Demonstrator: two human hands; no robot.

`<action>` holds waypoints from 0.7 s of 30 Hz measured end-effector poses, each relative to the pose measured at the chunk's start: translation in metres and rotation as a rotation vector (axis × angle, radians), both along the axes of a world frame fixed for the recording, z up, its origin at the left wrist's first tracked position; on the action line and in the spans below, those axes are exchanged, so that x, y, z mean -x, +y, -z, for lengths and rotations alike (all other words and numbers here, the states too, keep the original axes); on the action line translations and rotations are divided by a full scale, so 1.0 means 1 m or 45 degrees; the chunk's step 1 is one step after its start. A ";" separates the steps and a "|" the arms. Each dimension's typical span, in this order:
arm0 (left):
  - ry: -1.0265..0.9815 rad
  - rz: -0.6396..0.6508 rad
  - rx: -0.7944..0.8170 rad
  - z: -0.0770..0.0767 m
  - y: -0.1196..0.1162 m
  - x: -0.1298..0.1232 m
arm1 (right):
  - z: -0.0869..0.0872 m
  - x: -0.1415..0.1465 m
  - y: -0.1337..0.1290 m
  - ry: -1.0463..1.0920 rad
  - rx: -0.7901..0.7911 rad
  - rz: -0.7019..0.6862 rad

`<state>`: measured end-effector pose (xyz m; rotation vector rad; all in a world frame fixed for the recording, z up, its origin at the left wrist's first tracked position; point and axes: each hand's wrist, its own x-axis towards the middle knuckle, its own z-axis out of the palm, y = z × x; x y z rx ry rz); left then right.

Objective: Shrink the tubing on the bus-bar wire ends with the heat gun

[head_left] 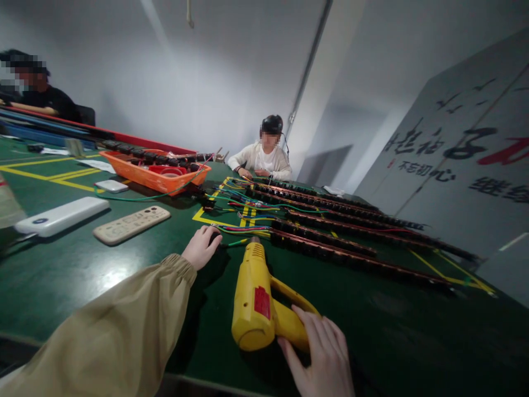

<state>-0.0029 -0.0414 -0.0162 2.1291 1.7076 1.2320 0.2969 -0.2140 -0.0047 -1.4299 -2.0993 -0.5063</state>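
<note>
My right hand (320,347) is wrapped around the handle of a yellow heat gun (253,298). The gun's nozzle points away from me, just short of a green wire (236,243) with a yellow section. My left hand (202,246) pinches the near ends of a bundle of coloured wires (243,228), and a small dark part shows under its fingers. These wires run right into a long black bar (322,251) with copper-coloured strips. What exactly sits between the left fingertips is partly hidden.
More long bars (330,218) lie side by side beyond. An orange basket (165,182) holds dark parts. A beige phone (131,225), a white device (61,216) and a small white box (111,186) lie left. One person (264,157) sits opposite, another (45,99) far left.
</note>
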 end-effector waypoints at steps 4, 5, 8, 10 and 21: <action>-0.019 -0.083 -0.036 -0.001 0.001 0.000 | -0.001 -0.003 0.000 -0.061 0.003 -0.030; -0.021 -0.104 -0.037 -0.001 0.002 0.000 | -0.002 -0.003 0.000 -0.073 0.007 -0.033; -0.011 -0.138 -0.032 0.000 0.004 0.002 | -0.002 -0.003 -0.001 -0.089 0.034 -0.035; 0.013 -0.131 -0.024 0.002 0.005 0.003 | -0.003 -0.003 -0.002 -0.087 0.056 -0.031; 0.116 0.014 0.036 -0.001 0.001 0.006 | -0.011 0.015 -0.008 0.035 0.184 -0.163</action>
